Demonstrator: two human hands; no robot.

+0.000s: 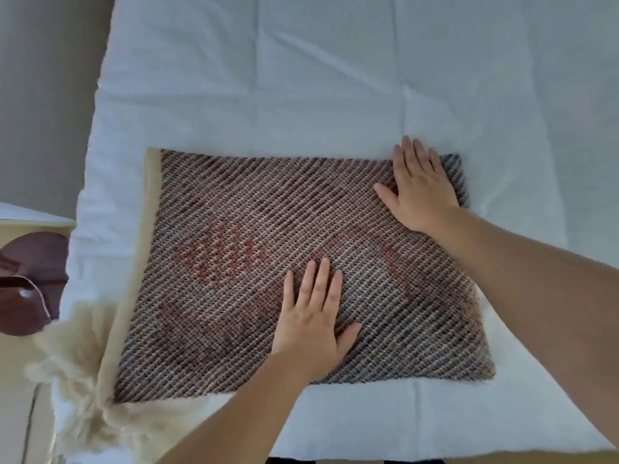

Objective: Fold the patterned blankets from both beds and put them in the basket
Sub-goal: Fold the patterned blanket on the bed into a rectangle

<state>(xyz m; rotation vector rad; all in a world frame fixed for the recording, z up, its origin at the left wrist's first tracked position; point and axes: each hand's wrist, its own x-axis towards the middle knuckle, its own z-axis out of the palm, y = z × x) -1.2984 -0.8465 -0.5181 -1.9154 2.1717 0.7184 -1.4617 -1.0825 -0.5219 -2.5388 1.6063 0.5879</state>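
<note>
My 2 hands lie flat on the folded patterned blanket (234, 262), which sits on the white bed (301, 78) near its left side. My left hand (311, 316) presses the middle, fingers straight and close together. My right hand (418, 192) presses the far right corner, fingers slightly spread (cream fringe (77, 356) trails off the left edge).

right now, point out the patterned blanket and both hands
patterned blanket (234, 202): head view, woven top face, left of centre.
left hand (311, 316): head view, back of the hand.
right hand (418, 189): head view, back of the hand.
</note>
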